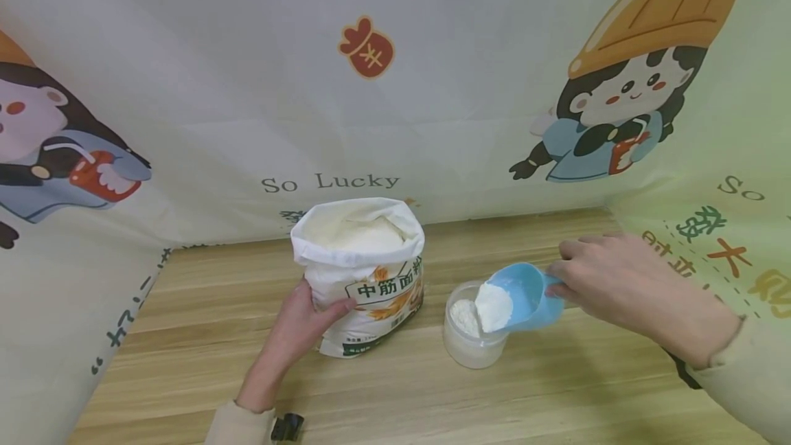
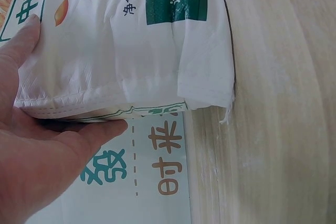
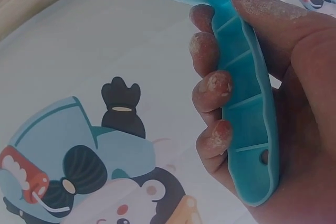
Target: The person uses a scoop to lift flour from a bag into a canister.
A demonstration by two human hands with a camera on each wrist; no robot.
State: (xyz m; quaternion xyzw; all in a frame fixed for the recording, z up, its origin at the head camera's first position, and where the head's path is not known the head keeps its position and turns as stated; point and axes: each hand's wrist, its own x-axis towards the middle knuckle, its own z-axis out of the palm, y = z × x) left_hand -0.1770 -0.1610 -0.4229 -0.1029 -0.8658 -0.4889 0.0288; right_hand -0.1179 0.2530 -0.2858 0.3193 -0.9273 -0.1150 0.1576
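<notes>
A white flour bag point(image 1: 364, 294) stands upright with its top rolled down and flour point(image 1: 364, 235) showing inside. My left hand point(image 1: 309, 321) grips its left side, thumb across the printed front; in the left wrist view the bag's stitched edge point(image 2: 73, 103) lies between thumb and fingers. My right hand point(image 1: 612, 287) holds a light blue scoop point(image 1: 525, 294) by its ribbed handle point(image 3: 247, 103), fingers curled round it and dusted with white powder. Tilted left, the scoop overlaps the mouth of a clear plastic jar point(image 1: 472, 352), with flour point(image 1: 494, 307) at its lip. More flour point(image 1: 463, 316) is in the jar.
Everything stands on a wood-grain table point(image 1: 204, 307). Behind and at both sides hangs a printed cloth point(image 1: 469, 88) with cartoon figures and lettering. The jar is just right of the bag.
</notes>
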